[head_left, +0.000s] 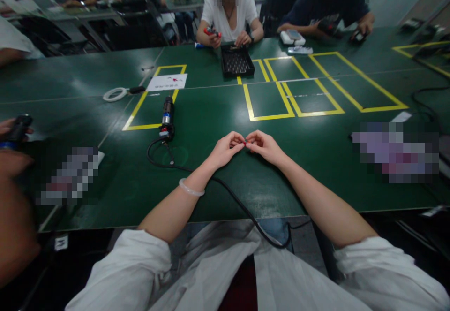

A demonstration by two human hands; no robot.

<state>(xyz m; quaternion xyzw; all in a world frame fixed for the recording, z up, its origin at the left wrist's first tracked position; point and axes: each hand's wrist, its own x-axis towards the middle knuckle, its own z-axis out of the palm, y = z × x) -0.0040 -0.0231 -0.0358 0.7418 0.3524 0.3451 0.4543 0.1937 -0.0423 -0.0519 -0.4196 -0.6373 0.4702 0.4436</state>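
My left hand [228, 147] and my right hand [263, 146] meet fingertip to fingertip above the green table [218, 189]. Pinched between them is a tiny red piece [245, 144], too small for me to name. Both hands are closed, thumbs pressed against the fingers. To the left of my hands, a black cylindrical tool [168, 114] with a silver and blue band lies on the table. Its black cable [228, 190] runs under my left forearm and over the table's front edge.
A black tray [237, 62] of small parts sits before a person across the table. Yellow tape outlines [270, 117] mark the surface. A white sheet [168, 82] and coiled white cable [115, 94] lie back left. Blurred-out items [397, 154] rest at right; another person's hand is far left.
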